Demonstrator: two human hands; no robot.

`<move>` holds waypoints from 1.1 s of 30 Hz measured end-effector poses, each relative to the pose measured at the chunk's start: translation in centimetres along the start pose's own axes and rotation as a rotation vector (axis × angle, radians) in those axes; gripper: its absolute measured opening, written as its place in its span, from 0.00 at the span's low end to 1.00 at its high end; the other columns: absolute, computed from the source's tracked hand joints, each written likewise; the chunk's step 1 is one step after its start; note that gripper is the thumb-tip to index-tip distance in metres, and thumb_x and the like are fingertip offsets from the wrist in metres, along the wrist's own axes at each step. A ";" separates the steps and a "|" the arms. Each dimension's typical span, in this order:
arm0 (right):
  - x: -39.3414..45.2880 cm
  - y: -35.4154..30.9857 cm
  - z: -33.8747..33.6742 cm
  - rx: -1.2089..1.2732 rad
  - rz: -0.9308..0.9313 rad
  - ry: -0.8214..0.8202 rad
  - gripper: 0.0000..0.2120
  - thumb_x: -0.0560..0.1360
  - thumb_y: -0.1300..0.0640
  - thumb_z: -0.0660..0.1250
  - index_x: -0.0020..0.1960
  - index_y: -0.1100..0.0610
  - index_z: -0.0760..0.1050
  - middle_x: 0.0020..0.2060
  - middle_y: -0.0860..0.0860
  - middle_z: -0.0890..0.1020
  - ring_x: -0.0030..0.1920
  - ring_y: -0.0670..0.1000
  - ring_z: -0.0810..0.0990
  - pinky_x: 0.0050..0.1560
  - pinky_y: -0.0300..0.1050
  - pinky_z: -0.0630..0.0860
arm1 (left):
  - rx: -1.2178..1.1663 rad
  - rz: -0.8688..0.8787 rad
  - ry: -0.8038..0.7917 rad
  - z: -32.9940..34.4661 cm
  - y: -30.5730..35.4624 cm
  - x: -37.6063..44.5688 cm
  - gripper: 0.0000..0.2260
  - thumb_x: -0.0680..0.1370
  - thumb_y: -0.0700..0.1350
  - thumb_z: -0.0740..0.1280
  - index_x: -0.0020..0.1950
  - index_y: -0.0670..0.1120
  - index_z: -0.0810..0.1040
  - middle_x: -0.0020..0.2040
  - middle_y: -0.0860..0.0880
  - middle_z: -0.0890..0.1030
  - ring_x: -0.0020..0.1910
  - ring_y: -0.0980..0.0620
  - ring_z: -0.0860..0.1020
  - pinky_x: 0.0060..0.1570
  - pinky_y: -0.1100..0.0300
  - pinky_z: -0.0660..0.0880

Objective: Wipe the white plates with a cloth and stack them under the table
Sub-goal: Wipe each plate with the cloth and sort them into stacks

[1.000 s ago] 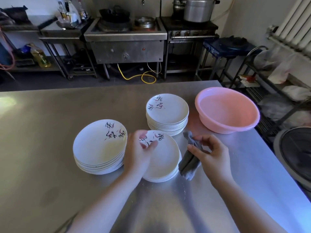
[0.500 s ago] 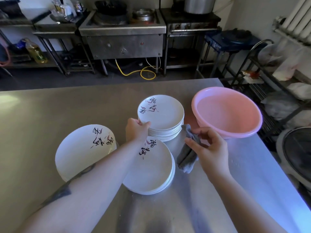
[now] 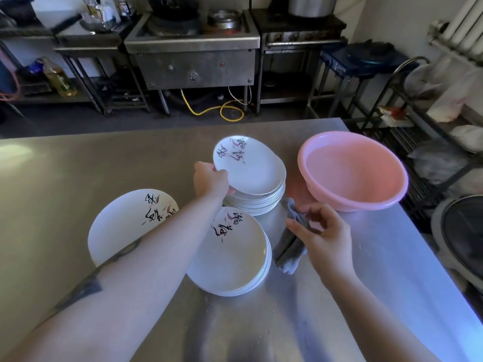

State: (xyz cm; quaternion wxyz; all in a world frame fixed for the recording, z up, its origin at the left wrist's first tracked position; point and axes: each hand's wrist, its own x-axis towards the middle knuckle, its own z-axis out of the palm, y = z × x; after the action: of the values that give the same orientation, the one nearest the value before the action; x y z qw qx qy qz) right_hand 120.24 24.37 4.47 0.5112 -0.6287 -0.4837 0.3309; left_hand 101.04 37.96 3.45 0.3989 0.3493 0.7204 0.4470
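Note:
Three stacks of white plates with black and pink markings stand on the steel table [image 3: 65, 165]. My left hand [image 3: 211, 178] grips the left rim of the top plate [image 3: 248, 165] of the far stack [image 3: 257, 203] and tilts it up off the pile. The near stack [image 3: 235, 257] lies under my left forearm, and the left stack [image 3: 125, 226] is partly hidden by that arm. My right hand [image 3: 324, 236] holds a grey cloth [image 3: 290, 244] that hangs down to the table just right of the near stack.
A pink plastic basin [image 3: 352, 168] sits at the table's right edge, close to the far stack. Beyond the table are steel stoves [image 3: 193, 56] and a yellow hose [image 3: 222, 111] on the floor. A wire rack [image 3: 431, 131] with bags stands to the right.
My left hand moved from the near stack to the far stack and lifted the left edge of its top plate. My right hand kept the cloth and barely moved.

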 end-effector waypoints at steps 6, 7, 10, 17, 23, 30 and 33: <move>-1.8 -1.2 -0.5 0.004 0.003 0.008 0.15 0.66 0.63 0.78 0.41 0.45 0.77 0.40 0.36 0.82 0.43 0.37 0.78 0.49 0.42 0.76 | -0.342 -0.103 -0.048 -3.8 -0.6 -3.7 0.13 0.75 0.29 0.61 0.59 0.37 0.71 0.54 0.36 0.79 0.34 0.43 0.83 0.27 0.58 0.79; -2.3 -1.4 -0.6 0.003 0.006 0.006 0.15 0.66 0.64 0.77 0.41 0.46 0.78 0.40 0.36 0.82 0.43 0.37 0.78 0.49 0.42 0.75 | -0.389 -0.093 -0.044 -4.9 -0.7 -4.9 0.13 0.76 0.29 0.61 0.59 0.37 0.70 0.54 0.36 0.79 0.35 0.43 0.82 0.27 0.58 0.80; -4.2 -1.8 -0.3 0.011 0.018 0.000 0.18 0.66 0.70 0.73 0.42 0.47 0.79 0.39 0.37 0.82 0.42 0.36 0.79 0.45 0.39 0.73 | -0.506 -0.064 -0.033 -8.7 -1.3 -8.2 0.12 0.76 0.29 0.62 0.57 0.41 0.73 0.52 0.36 0.78 0.41 0.41 0.79 0.29 0.56 0.81; -11.3 -1.3 3.0 0.095 0.037 0.014 0.14 0.70 0.68 0.73 0.45 0.49 0.82 0.44 0.48 0.84 0.47 0.46 0.82 0.34 0.29 0.74 | -0.491 -0.110 -0.007 -20.5 -7.1 -15.1 0.13 0.76 0.29 0.64 0.55 0.45 0.76 0.51 0.39 0.79 0.43 0.43 0.79 0.29 0.55 0.81; -17.4 -0.5 7.4 0.131 0.103 -0.047 0.15 0.70 0.70 0.73 0.47 0.51 0.82 0.44 0.48 0.84 0.44 0.46 0.83 0.40 0.31 0.76 | -0.375 -0.195 -0.012 -28.9 -14.3 -18.9 0.16 0.75 0.29 0.66 0.54 0.48 0.76 0.42 0.41 0.80 0.39 0.45 0.77 0.23 0.60 0.76; -21.9 0.1 11.0 0.036 0.097 -0.135 0.18 0.68 0.69 0.75 0.46 0.45 0.81 0.43 0.42 0.84 0.43 0.47 0.82 0.45 0.43 0.78 | -0.324 -0.282 -0.084 -30.0 -21.1 -18.7 0.16 0.75 0.27 0.65 0.53 0.48 0.76 0.43 0.43 0.80 0.42 0.45 0.78 0.26 0.55 0.79; -22.7 0.5 11.8 -0.010 0.106 -0.180 0.19 0.68 0.67 0.76 0.45 0.43 0.81 0.41 0.42 0.84 0.42 0.49 0.83 0.45 0.38 0.78 | -0.298 -0.309 -0.082 -29.5 -22.8 -18.4 0.16 0.75 0.27 0.64 0.53 0.47 0.75 0.43 0.44 0.81 0.43 0.46 0.79 0.28 0.52 0.80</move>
State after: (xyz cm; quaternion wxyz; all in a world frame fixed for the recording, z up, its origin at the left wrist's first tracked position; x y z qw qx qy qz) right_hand 102.47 6.65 -0.83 0.4444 -0.6237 -0.4954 0.4099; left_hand 79.57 3.28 -4.47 0.5388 0.1897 0.6745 0.4678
